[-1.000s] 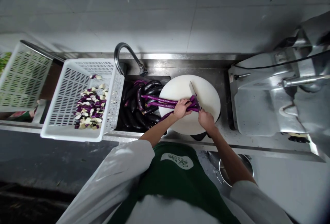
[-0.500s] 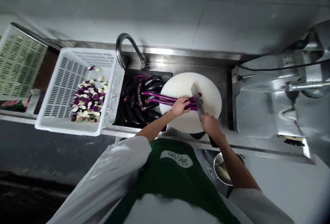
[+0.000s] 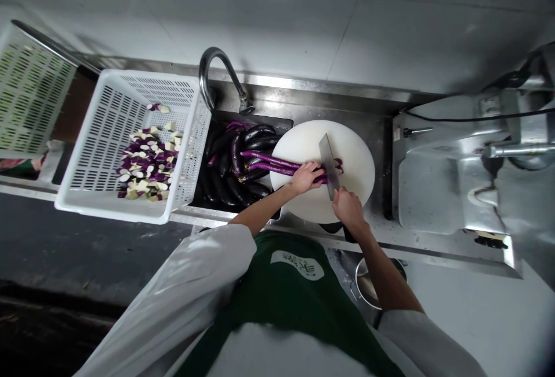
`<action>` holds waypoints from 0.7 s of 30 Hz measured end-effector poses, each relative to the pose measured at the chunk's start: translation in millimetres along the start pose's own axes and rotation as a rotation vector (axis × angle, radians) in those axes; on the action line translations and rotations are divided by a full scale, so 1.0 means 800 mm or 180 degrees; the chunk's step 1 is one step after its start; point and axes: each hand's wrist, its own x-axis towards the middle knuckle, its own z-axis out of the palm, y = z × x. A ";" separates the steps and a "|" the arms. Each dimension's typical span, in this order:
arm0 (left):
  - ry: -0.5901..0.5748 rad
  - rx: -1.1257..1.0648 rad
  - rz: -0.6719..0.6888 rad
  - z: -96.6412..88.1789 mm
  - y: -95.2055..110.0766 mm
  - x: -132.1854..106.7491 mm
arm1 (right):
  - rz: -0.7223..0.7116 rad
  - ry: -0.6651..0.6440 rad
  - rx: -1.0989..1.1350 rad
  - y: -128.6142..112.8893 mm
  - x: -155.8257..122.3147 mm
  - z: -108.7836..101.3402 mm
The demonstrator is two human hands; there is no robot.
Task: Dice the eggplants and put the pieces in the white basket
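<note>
Long purple eggplants [image 3: 273, 161] lie side by side across a round white cutting board [image 3: 299, 137], their left ends reaching out over the sink. My left hand [image 3: 306, 178] presses on them with its fingers curled round, holding them together. My right hand [image 3: 348, 208] is closed round the handle of a cleaver [image 3: 328, 160]. The blade stands across the eggplants, just right of my left fingers. Small purple pieces [image 3: 339, 164] show to the right of the blade. How deep the edge has gone is hidden behind the blade.
More dark eggplants [image 3: 223, 183] fill the sink left of the board, below a curved faucet [image 3: 219, 56]. A white basket [image 3: 113, 209] holds cut eggplant chunks [image 3: 150, 163]. A metal machine [image 3: 433, 186] stands at right; a steel pot [image 3: 366, 284] is below the counter.
The cleaver and my right hand have shifted slightly left along the eggplants, closer to my left hand. The whole view has tilted a little.
</note>
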 end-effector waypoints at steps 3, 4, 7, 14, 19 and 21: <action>-0.0050 -0.0049 -0.0012 -0.001 0.002 0.003 | -0.0001 -0.0059 0.0093 -0.008 0.011 0.008; -0.0063 -0.0066 -0.0023 -0.003 0.003 0.003 | 0.0006 -0.0039 0.0126 -0.012 0.017 0.011; -0.0046 -0.0062 -0.0010 -0.014 0.003 -0.003 | 0.0033 0.0056 0.0228 -0.022 0.033 0.022; 0.0007 -0.0089 -0.0122 -0.038 -0.024 -0.038 | 0.0010 0.0121 0.0327 -0.024 0.040 0.022; -0.0009 -0.0084 -0.0134 -0.030 -0.025 -0.038 | 0.0056 0.0189 0.0169 -0.017 0.010 0.006; 0.0007 -0.0106 -0.0142 -0.029 -0.023 -0.037 | -0.0015 0.0158 0.0132 -0.017 -0.001 0.006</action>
